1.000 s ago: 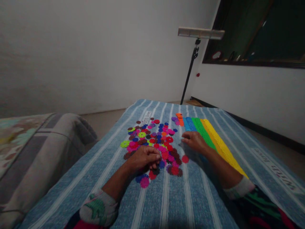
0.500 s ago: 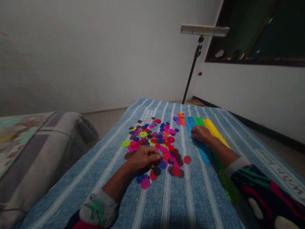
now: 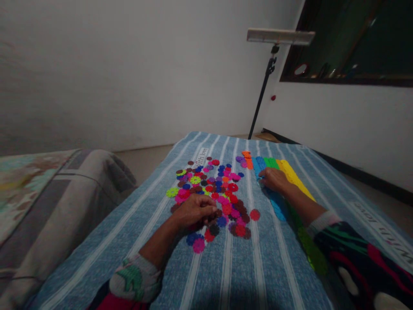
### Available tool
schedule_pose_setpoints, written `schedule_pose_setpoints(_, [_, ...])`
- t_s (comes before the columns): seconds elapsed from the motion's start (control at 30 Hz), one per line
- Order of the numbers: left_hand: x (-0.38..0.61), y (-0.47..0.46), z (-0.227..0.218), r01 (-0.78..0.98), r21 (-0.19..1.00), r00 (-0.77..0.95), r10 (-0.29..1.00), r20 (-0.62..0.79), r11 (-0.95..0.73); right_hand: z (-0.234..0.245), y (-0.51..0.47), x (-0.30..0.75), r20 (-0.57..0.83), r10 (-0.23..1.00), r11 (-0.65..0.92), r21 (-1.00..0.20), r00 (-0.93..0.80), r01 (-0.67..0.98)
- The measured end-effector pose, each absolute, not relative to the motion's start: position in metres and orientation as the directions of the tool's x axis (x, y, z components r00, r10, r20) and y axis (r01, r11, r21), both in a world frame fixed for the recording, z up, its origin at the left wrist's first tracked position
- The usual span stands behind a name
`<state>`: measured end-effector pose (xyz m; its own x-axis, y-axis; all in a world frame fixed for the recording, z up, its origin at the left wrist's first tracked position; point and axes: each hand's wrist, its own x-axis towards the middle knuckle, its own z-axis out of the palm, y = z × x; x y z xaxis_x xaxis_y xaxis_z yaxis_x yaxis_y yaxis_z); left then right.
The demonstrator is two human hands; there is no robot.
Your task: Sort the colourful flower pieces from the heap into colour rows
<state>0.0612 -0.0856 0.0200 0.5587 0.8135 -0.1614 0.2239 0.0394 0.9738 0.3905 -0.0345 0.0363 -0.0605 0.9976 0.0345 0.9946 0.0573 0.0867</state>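
Mid-frame on striped cloth (image 3: pixel 211 275), left hand (image 3: pixel 195 211) over scalloped discs (image 3: pixel 227 209), right hand (image 3: pixel 273 179) at blue row (image 3: pixel 276 204), grips narrow, contents unclear

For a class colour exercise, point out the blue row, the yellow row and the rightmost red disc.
Blue row (image 3: pixel 277 206), head view: near section.
Yellow row (image 3: pixel 296 178), head view: visible middle.
Red disc (image 3: pixel 254 215), head view: centre.

Our left sleeve (image 3: pixel 121 301) shows deep pink and navy below a pale grey left cuff (image 3: pixel 143 269) with a green motif. Our right sleeve (image 3: pixel 358 262) is dark, patterned in green, pink and off-white, with a plain grey right cuff (image 3: pixel 322 221).
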Motion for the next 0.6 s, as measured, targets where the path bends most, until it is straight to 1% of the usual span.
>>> schedule_pose_setpoints(0.2, [0.052,-0.079,0.024,0.235,0.972,0.448,0.884,-0.133,0.027,0.028,-0.039,0.383,0.008,0.989,0.143,0.153,-0.145,0.978])
schedule_pose_setpoints(0.33, [0.047,-0.077,0.028,0.295,0.956,0.454,0.879,-0.145,0.005,0.032,-0.046,0.378,0.03,0.986,0.155,0.157,-0.162,0.975])
schedule_pose_setpoints(0.47, [0.042,-0.076,0.028,0.344,0.938,0.496,0.855,-0.154,-0.031,0.039,-0.066,0.36,0.077,0.975,0.198,0.112,-0.207,0.974])
schedule_pose_setpoints(0.6, [0.039,-0.075,0.025,0.382,0.924,0.547,0.813,-0.2,-0.03,0.037,-0.098,0.321,0.103,0.938,0.33,0.028,-0.331,0.944])
